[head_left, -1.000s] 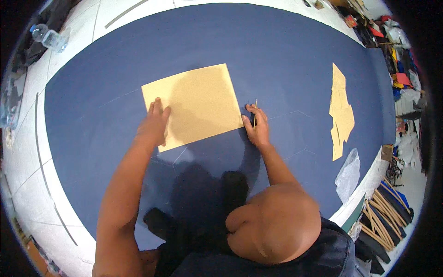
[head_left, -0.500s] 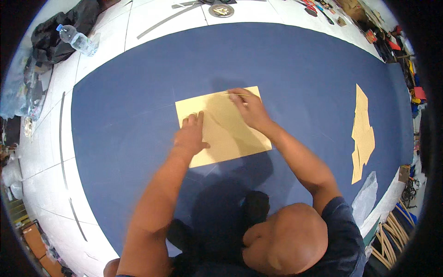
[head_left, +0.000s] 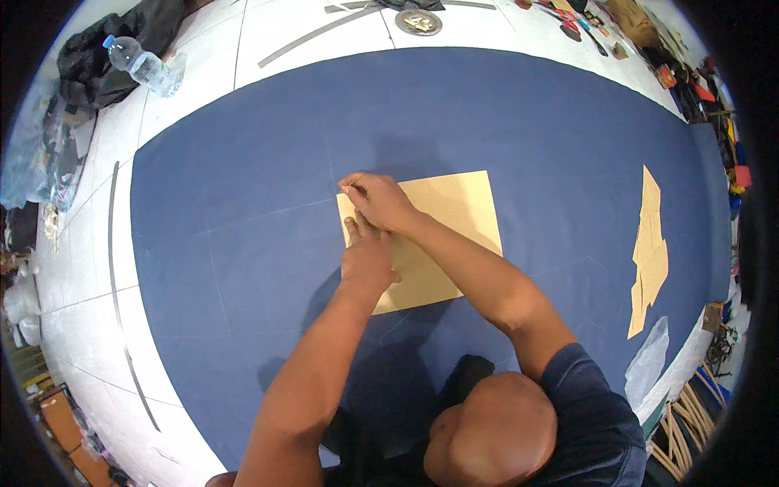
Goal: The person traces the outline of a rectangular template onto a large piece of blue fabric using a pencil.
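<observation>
The left hand (head_left: 367, 258) is resting spread on the card (head_left: 462, 209), likely light, stiff, best held by its edges; the right hand (head_left: 379, 200) is curling, grip unclear.

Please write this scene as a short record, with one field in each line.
left hand: spread flat on the sheet, near its left edge
right hand: curled at the sheet's upper-left corner; anything held is too small to tell
sheet: yellow, four-sided, lying on the cloth
cloth: dark blue, with faint pale lines
right side of cloth: yellow cut pieces, clear plastic
beyond cloth, upper left: bottle with blue cap
floor: white tiles
</observation>
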Motion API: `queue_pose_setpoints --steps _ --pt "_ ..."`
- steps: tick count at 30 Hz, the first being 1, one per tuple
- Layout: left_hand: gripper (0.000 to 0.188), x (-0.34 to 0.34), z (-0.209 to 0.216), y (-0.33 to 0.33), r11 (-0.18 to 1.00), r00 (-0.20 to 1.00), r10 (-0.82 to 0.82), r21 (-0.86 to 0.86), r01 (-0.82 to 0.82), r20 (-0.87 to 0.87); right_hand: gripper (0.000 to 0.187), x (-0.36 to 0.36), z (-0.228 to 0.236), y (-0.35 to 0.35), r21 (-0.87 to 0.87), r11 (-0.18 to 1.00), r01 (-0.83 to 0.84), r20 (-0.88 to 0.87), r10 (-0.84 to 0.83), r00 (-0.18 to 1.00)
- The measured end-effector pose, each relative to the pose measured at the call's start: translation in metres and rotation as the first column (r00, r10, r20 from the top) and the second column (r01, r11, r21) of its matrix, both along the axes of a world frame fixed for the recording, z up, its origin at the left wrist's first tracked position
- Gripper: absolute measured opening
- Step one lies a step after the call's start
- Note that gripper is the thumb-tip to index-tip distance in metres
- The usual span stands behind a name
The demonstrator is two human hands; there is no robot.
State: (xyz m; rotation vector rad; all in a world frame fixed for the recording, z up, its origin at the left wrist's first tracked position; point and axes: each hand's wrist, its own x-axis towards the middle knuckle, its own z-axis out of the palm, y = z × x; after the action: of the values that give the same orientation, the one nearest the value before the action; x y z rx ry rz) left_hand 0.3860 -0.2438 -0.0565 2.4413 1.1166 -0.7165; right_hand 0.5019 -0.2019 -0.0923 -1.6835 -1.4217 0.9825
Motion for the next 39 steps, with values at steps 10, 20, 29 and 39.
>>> queue_pose_setpoints --steps 10,20,29,39 --pt "0.112 0.002 -0.004 0.002 1.000 0.999 0.012 -0.023 -0.011 0.040 0.025 0.003 -0.014 0.004 0.101 0.993 -0.058 0.119 0.046 0.992" --pt "0.125 0.013 0.009 0.003 0.996 0.997 0.072 -0.057 -0.072 -0.004 0.023 0.117 -0.011 -0.071 0.094 0.970 0.226 0.321 -0.244 0.915" --pt "0.125 0.019 0.010 0.004 0.996 0.997 0.046 -0.073 -0.050 -0.057 0.025 0.187 -0.018 -0.105 0.044 0.854 0.519 0.293 -0.508 0.810" --pt "0.126 0.022 0.011 0.001 0.999 0.998 0.033 -0.035 -0.035 -0.057 0.020 0.192 -0.043 -0.105 0.058 0.762 0.644 0.045 -0.647 0.761"
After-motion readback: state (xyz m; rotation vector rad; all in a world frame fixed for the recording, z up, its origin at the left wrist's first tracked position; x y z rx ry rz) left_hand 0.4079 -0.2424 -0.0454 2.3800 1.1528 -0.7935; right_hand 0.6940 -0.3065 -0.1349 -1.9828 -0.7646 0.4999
